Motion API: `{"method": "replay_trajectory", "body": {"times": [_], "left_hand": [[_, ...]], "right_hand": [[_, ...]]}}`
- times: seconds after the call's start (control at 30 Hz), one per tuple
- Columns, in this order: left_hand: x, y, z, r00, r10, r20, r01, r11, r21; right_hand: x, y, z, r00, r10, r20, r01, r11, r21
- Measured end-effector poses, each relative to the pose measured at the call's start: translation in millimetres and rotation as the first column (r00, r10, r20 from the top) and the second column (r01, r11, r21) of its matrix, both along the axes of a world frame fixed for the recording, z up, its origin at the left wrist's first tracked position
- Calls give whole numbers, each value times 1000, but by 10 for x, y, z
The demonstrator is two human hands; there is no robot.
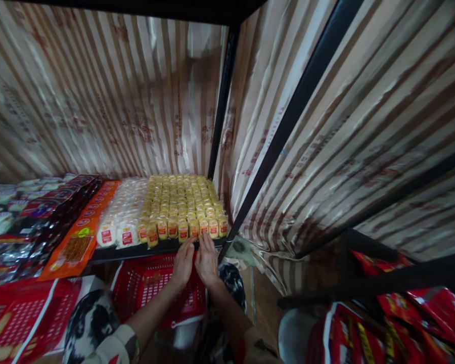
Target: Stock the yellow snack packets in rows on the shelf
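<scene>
Rows of small yellow wrapped snack cakes [182, 199] with red labels stand packed together at the right end of a black shelf [136, 251]. My left hand [183, 263] and my right hand [206, 259] are side by side at the shelf's front edge. The fingers of both reach forward, fingertips at the front row of yellow cakes. Neither hand is seen holding a pack. Left of the yellow rows stand white wrapped round packs [126, 235] with red labels, also in rows. Below my hands is a red plastic basket [151, 283] with few contents visible.
Orange snack bags [74, 242] and dark shiny bags [41, 217] lie further left. A second red basket [26, 313] holds pale items. Black metal posts [280, 136] stand before striped curtain [155, 101]. Red packets [387, 323] fill a basket at lower right.
</scene>
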State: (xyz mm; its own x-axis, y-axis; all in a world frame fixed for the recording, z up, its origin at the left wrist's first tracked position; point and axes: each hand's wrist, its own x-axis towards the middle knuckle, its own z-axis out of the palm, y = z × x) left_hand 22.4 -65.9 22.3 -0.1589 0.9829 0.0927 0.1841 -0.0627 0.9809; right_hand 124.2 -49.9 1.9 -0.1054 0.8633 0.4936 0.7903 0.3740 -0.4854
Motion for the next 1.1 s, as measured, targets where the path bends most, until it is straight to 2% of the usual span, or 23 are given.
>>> {"method": "replay_trajectory", "body": {"times": [0.33,0.8,1.1], "left_hand": [[-46,66,-21,1000,-17,-17,16,999,-28],[-30,82,5,1000,10,-21,-11,999,-52],[-17,74,24,1000,20,22,-20,999,-35]], "right_hand": [[-109,74,140,995,-56,81,62,995,-75],[-134,101,285,997,-79,-8,78,990,-121],[-163,169,294,996,-87,33,91,986,-139]]}}
